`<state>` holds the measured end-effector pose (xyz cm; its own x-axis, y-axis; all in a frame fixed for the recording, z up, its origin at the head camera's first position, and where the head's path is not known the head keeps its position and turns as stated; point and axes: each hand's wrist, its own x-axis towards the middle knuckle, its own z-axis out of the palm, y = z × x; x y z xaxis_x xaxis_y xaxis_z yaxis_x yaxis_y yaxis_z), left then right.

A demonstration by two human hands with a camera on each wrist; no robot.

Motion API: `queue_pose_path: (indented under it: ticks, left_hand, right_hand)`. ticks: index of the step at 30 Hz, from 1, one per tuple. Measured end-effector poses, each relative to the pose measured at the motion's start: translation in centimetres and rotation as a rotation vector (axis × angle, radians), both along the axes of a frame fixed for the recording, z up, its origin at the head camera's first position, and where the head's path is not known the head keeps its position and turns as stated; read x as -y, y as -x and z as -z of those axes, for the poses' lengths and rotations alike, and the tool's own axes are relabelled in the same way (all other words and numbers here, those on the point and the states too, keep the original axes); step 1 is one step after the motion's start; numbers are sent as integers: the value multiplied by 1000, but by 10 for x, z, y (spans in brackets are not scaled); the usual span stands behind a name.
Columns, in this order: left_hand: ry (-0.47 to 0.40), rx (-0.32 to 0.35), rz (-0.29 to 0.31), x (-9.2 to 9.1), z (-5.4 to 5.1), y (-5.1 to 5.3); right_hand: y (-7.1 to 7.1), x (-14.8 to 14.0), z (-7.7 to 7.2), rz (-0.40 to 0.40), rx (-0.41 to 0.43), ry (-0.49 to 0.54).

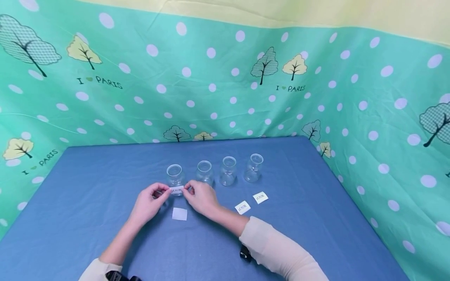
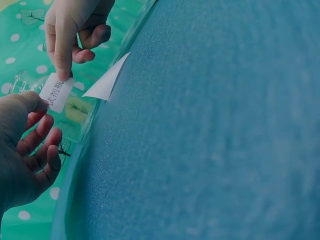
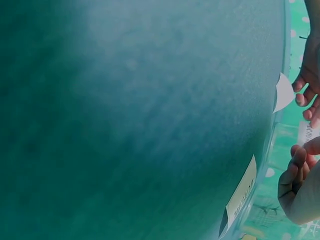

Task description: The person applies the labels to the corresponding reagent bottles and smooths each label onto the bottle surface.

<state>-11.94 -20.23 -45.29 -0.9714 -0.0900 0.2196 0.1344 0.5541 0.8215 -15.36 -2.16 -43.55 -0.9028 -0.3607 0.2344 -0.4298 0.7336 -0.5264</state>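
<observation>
A white label (image 1: 177, 190) with dark printed characters is stretched between my two hands, in front of the leftmost glass jar (image 1: 174, 171). My left hand (image 1: 149, 201) pinches the label's left end between thumb and finger. At the other end, the thumb and finger of my right hand (image 1: 201, 197) pinch it. In the left wrist view the label (image 2: 56, 93) lies against or just before the clear jar; whether it sticks to the glass I cannot tell. Below the hands, a blank white paper piece (image 1: 179, 214) lies on the table.
Right of the first jar stand a second jar (image 1: 204, 168), a third jar (image 1: 228, 171) and a fourth jar (image 1: 254, 168). Two printed labels, a nearer label (image 1: 242, 207) and a farther label (image 1: 260, 197), lie on the blue table (image 1: 299, 234). A patterned curtain (image 1: 218, 109) hangs behind.
</observation>
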Motion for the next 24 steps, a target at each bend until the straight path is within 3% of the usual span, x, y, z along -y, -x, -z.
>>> queue_pose_path:
  ticks: [24]
  left_hand:
    - [29, -6, 3, 2, -2, 1]
  right_hand:
    - [3, 3, 1, 38, -10, -49]
